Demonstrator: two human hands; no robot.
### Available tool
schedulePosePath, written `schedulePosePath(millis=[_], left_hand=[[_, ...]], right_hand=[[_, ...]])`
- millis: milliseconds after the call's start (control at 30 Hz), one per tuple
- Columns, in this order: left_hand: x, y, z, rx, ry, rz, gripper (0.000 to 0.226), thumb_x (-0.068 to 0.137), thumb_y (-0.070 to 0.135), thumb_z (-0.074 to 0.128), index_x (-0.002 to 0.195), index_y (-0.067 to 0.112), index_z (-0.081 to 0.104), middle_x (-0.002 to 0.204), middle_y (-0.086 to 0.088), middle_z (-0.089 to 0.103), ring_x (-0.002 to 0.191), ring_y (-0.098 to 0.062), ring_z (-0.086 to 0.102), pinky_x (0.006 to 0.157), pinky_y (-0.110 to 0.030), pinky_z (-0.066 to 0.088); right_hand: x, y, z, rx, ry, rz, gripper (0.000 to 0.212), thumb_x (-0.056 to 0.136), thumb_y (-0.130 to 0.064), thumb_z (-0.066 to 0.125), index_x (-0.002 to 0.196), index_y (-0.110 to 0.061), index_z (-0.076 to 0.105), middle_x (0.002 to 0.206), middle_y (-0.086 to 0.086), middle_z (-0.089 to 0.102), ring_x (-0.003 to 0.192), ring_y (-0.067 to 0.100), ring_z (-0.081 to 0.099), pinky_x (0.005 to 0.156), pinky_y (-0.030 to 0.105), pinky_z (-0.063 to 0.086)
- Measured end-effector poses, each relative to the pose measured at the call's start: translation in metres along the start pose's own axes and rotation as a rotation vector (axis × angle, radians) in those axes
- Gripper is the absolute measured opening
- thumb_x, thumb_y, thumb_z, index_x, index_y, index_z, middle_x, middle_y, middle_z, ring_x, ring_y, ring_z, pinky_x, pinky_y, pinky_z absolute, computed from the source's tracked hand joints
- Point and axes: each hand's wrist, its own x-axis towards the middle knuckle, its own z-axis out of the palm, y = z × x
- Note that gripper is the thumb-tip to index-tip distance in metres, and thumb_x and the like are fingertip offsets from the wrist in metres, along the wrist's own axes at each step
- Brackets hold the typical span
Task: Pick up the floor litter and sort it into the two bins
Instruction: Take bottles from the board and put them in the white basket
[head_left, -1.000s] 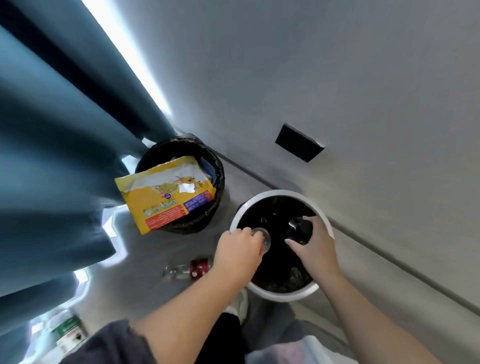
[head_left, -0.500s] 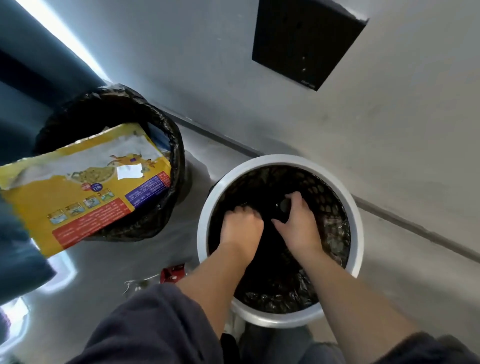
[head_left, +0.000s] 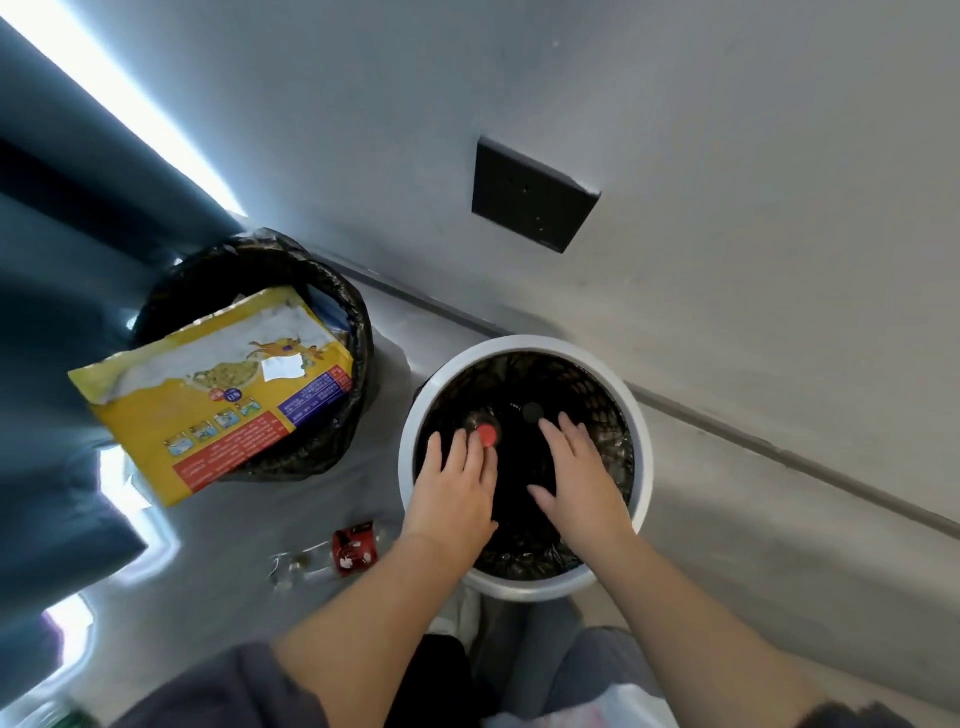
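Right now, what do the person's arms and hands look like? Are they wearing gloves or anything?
No gloves: the left hand and right hand are bare, with no rings or watch that I can see. The forearms are bare too. Clothing shows only near the elbows: a dark grey left sleeve and a dark right sleeve, plain fabric.

both hands over right bin; bag on left bin.

I see left hand and right hand, both spread flat, over the white bin; a red cap lies inside.
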Motion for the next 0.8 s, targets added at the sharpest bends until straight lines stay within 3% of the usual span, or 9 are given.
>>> schedulePosePath(millis=[133,233,367,600,800], left_hand=[[0.013,-0.001,0.004,0.053,-0.083,0.062,0.082,0.095,0.06,0.029,0.152,0.011,-0.005,0.159,-0.015,-0.011,0.147,-0.03,-0.01,0.115,-0.057,-0.008],[0.036,-0.001,0.014,0.077,-0.148,0.075,0.082,0.095,0.061,0.023,0.151,0.01,-0.009,0.159,-0.009,-0.016,0.147,-0.022,-0.014,0.114,-0.059,-0.009],[0.059,-0.003,0.028,0.124,-0.23,0.084,0.08,0.096,0.06,0.017,0.15,0.009,-0.013,0.157,-0.006,-0.024,0.145,-0.018,-0.021,0.114,-0.059,-0.006],[0.059,-0.005,0.027,0.108,-0.225,0.057,0.081,0.096,0.06,0.015,0.15,0.007,-0.014,0.157,-0.009,-0.022,0.146,-0.022,-0.018,0.115,-0.057,-0.005],[0.001,-0.025,-0.008,0.06,-0.111,0.133,0.082,0.095,0.062,0.02,0.151,0.01,-0.012,0.158,-0.006,-0.019,0.146,-0.021,-0.017,0.117,-0.053,-0.008]], right_hand=[[0.013,0.004,-0.002,-0.213,-0.109,-0.054,0.085,0.093,-0.033,0.059,0.155,-0.023,0.0,0.162,-0.001,-0.01,0.149,0.022,-0.009,0.119,0.04,0.022],[0.034,0.012,0.005,-0.318,-0.127,-0.089,0.08,0.097,-0.035,0.048,0.154,-0.018,-0.006,0.162,0.0,-0.014,0.149,0.02,-0.012,0.12,0.042,0.009],[0.048,0.024,0.021,-0.386,-0.154,-0.122,0.078,0.099,-0.034,0.042,0.153,-0.013,-0.01,0.161,0.004,-0.017,0.148,0.02,-0.013,0.121,0.04,0.005],[0.045,0.026,0.021,-0.427,-0.177,-0.092,0.081,0.099,-0.039,0.043,0.153,-0.013,-0.011,0.16,0.005,-0.02,0.148,0.025,-0.016,0.121,0.042,0.004],[0.0,-0.008,-0.019,-0.418,-0.129,-0.053,0.086,0.095,-0.05,0.046,0.153,-0.025,-0.011,0.162,0.006,-0.014,0.148,0.03,-0.015,0.12,0.047,0.004]])
